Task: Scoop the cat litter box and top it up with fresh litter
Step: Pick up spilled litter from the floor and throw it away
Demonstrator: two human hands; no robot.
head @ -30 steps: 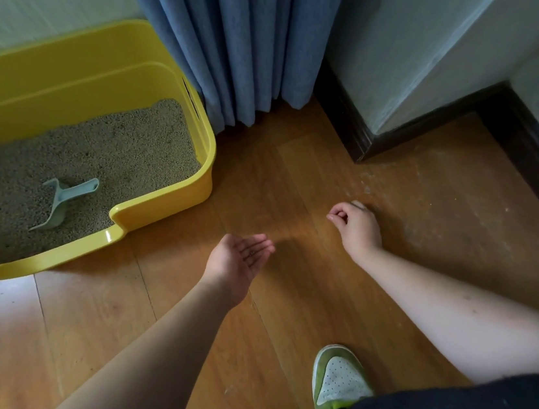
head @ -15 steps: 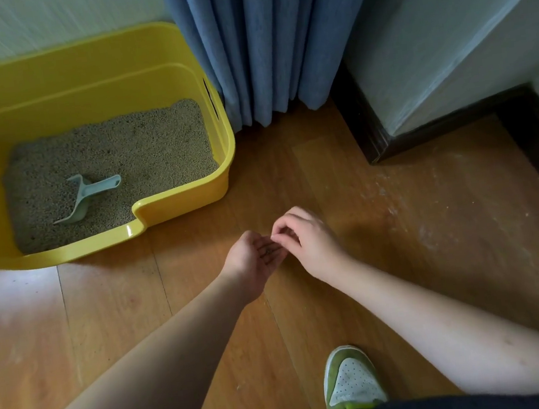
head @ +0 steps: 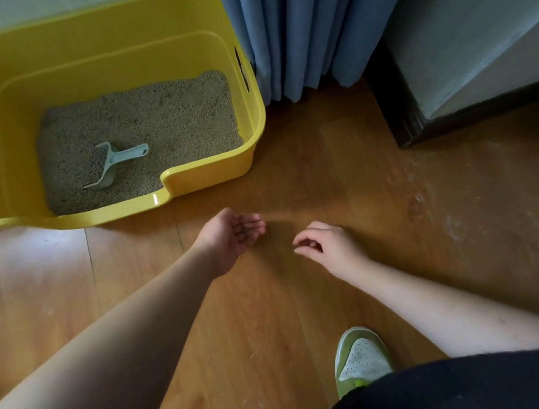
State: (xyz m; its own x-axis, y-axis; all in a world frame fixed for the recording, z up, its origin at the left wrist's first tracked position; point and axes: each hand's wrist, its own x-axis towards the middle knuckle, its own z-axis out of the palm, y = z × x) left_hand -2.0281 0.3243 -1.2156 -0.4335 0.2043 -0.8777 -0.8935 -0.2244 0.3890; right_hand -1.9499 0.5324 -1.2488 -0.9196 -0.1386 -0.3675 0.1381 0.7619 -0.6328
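Observation:
A yellow litter box (head: 210,174) stands on the wooden floor at the upper left, against the wall. Grey-beige litter (head: 155,116) covers its bottom, and a pale blue-green scoop (head: 113,164) lies on the litter near the front with its handle pointing right. My left hand (head: 234,235) hovers just in front of the box, palm up and cupped, with a few dark grains in the palm. My right hand (head: 327,248) hangs a short way to its right, low over the floor. Its fingers are loosely curled, thumb and forefinger slightly apart, with nothing visible between them.
A blue curtain (head: 300,23) hangs right of the box down to the floor. A grey wall corner with a dark baseboard (head: 383,95) juts out at the right. Pale dust and specks (head: 450,223) mark the floor there. My green-and-white shoe (head: 362,359) is below.
Half a second ago my right fingertips touched the left palm. They have since drawn away to the right, while the left hand stays cupped. The view has shifted, showing more of the box.

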